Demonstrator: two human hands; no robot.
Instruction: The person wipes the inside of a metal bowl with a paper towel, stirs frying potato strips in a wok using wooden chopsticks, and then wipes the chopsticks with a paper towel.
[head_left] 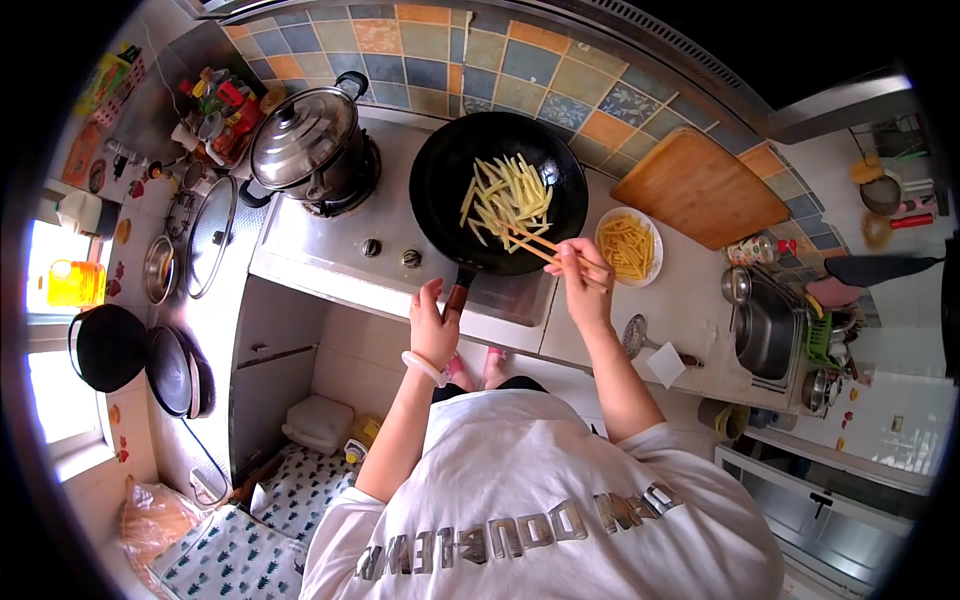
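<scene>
A black wok [440,190] sits on the stove, with pale potato strips [508,198] gathered in its middle and right side. My left hand [431,318], a pale bangle at its wrist, is closed at the wok's brown handle [457,297]; part of the grip is hidden. Between the fingers of my right hand [584,285] is a pair of wooden chopsticks [537,243], their tips among the strips at the wok's near right side. Just right of that hand, a white bowl [657,262] holds yellower fried strips [627,248].
A lidded steel pot [303,140] stands on the left burner. Against the tiled wall leans a wooden cutting board [700,188]. Near the counter's front edge lie a skimmer [634,336] and white paper [666,364]. Farther right is the sink [770,330]; a glass lid [212,238] stands left.
</scene>
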